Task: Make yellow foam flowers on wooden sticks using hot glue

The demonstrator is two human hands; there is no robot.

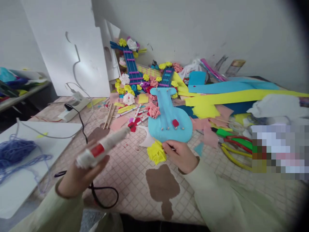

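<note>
My left hand [80, 177] is wrapped round a white glue gun [108, 145] with a red patch, blurred by motion, its dark tip pointing up and to the right. Between the thumb and fingers of my right hand [181, 154] is the edge of a yellow paper flower [156, 153], held just above the table. Right behind it lies a light-blue guitar-shaped cutout [169, 119] with strings, small round beads and a dark red piece on it. A pink paper flower [154, 112] touches the cutout's left side.
Decorated guitar shapes [131, 66] with paper flowers lean at the back. To the right are yellow paper strips [231, 96], pliers [234, 158] and scissors with green handles [224, 133]. A power strip [73, 109], black cord [118, 196] and purple yarn [18, 151] lie left.
</note>
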